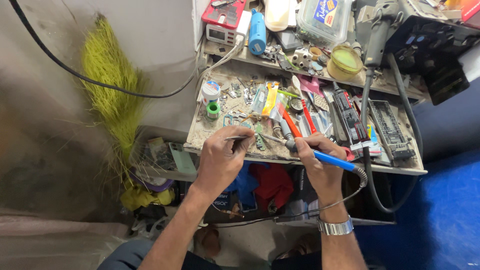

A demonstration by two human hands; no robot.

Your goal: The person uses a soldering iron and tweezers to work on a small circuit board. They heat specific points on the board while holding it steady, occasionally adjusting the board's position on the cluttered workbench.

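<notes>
Blue handle: the soldering iron (320, 156) has a smooth blue plastic grip, a grey collar and a thin metal tip slanting up-left toward the small green circuit board (259, 139).
Right hand: right hand (320, 162), centre-right of the frame, fingers wrapped tight around the iron's grip; a metal-link wristwatch (335, 227) sits on the wrist.
Left hand: left hand (222, 157), centre of the frame, thumb and forefinger pinching slim metal tweezers (237, 138) that point right, toward the board.
Circuit board: narrow, green, lying flat near the front edge of the workbench (200, 137), between the two hands, just above them in the frame.
Bench surface: dusty, pale, scuffed, crowded with small parts.
Clutter behind: a white round tin (210, 91) and a green tape roll (213, 110) left of centre; orange-handled tools (290, 122) just beyond the iron's tip; a black ribbed component (350, 120) to the right.
Upper shelf: a blue bottle (257, 32), a clear plastic box (324, 20), a round yellow-green lid (346, 60).
Cables: a thick grey hose (367, 95) crosses the bench on the right; the iron's thin cord (345, 200) loops below the wrist.
Left side: a bristly yellow-green broom (112, 95) leans on the grey wall.
</notes>
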